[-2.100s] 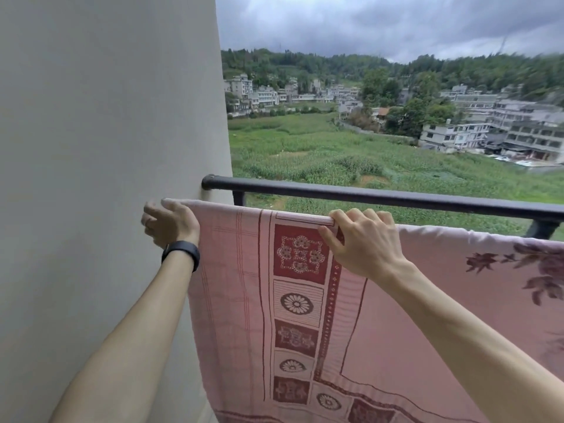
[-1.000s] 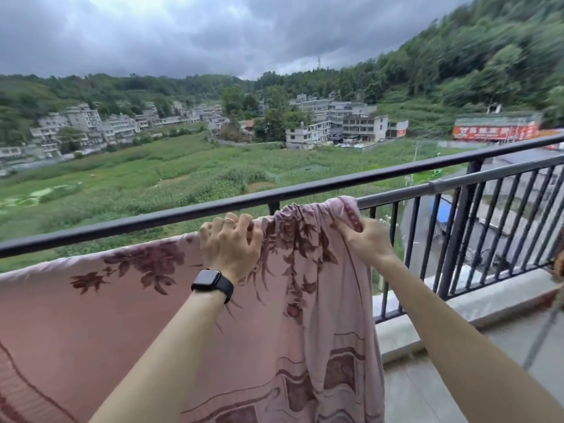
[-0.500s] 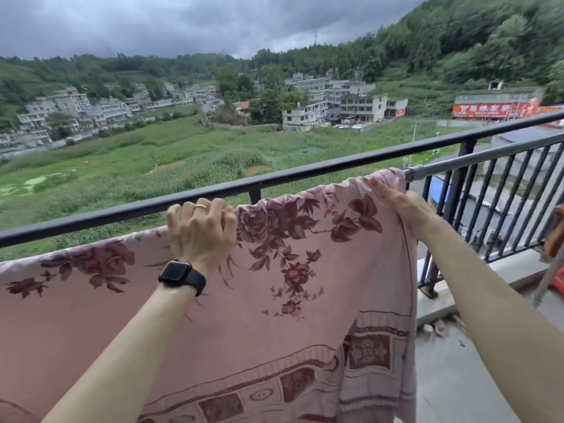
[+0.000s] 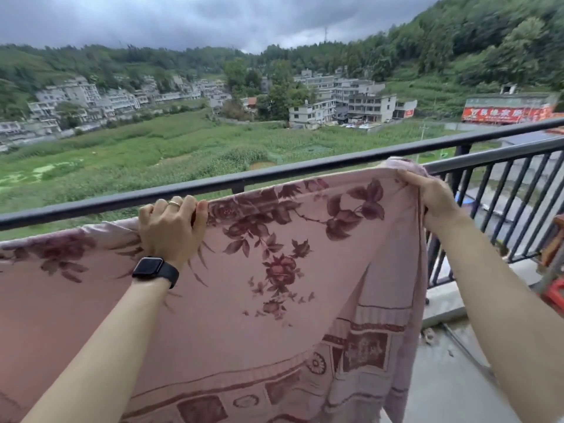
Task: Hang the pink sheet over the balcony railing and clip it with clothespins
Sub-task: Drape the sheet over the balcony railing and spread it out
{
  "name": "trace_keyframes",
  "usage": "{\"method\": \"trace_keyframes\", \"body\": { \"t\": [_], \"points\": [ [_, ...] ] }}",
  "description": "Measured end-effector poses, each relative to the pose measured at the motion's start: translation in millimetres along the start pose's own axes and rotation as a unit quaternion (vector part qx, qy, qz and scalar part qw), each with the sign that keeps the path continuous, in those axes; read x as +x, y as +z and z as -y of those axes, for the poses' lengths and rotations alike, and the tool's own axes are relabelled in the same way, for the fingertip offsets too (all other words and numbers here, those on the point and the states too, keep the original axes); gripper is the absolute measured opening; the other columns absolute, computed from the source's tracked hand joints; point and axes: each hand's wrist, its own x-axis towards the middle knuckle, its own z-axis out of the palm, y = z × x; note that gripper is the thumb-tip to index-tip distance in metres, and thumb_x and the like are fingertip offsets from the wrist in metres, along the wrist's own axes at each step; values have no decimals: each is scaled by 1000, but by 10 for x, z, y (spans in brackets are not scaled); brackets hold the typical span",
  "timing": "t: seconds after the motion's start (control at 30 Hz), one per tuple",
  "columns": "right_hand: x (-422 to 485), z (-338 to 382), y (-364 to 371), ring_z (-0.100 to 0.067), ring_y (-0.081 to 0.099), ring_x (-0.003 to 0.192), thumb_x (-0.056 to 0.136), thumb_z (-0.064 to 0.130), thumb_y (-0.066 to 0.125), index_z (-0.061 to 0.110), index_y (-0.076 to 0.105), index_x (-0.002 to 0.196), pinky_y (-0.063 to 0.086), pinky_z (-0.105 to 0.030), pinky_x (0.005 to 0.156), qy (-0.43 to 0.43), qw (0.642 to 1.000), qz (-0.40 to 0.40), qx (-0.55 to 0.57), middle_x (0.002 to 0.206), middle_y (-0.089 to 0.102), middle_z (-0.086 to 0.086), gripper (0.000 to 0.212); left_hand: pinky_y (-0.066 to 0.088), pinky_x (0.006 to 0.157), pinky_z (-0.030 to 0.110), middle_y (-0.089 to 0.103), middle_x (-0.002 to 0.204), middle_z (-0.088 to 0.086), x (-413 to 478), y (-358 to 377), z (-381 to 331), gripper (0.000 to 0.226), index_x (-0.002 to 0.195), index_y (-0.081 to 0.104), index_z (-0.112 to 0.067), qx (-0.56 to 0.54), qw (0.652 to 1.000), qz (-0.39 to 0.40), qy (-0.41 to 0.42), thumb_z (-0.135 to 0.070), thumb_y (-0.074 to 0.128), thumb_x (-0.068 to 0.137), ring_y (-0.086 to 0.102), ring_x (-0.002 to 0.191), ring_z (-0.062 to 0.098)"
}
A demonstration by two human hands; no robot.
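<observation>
Near: pink sheet (image 4: 274,300) hangs in front of me, top edge draped along the balcony railing (image 4: 274,174). My left hand (image 4: 172,230), smartwatch (image 4: 155,270) on the wrist, clamps the top fold. My right hand (image 4: 433,198) pinches the right corner. Hands well apart. Cloth was bunched a second ago; now it is spread flat. Beyond: green fields (image 4: 152,148).

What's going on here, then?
A person on a balcony is hanging a pink floral bed sheet at the dark metal railing. The left hand, with a black watch at its wrist, grips the sheet's top edge. The right hand grips its bunched right end by the rail. The sheet hangs spread between them. No clothespins are in view, so clipping is not yet done.
</observation>
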Motion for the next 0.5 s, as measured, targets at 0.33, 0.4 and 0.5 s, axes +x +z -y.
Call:
{"method": "trace_keyframes", "body": {
  "t": [0.33, 0.4, 0.5],
  "points": [
    [298, 313, -718, -4, 64, 72, 92, 22, 67, 18, 70, 84, 53, -27, 84, -103, 955, -256, 111, 75, 68, 10, 9, 39, 78, 48, 65, 91, 17, -17, -109, -22, 49, 97, 52, -7, 36, 997, 64, -40, -43, 17, 97, 59, 87, 38],
    [186, 157, -964, 8, 61, 67, 97, 20, 61, 17, 69, 103, 49, -14, 77, -83, 958, -268, 52, 84, 64, 9, 11, 38, 79, 48, 64, 92, 20, -17, -120, -86, 43, 99, 51, -8, 35, 996, 51, -65, -39, 21, 95, 57, 87, 39],
    [110, -323, -1333, 3, 65, 68, 88, 36, 67, 18, 73, 108, 55, -17, 70, 63, 976, -193, -82, 88, 69, 2, 27, 39, 84, 51, 65, 90, 21, -17, -89, -270, 36, 95, 60, -10, 5, 987, -2, -162, -31, 31, 89, 57, 87, 41]
  ]
}}
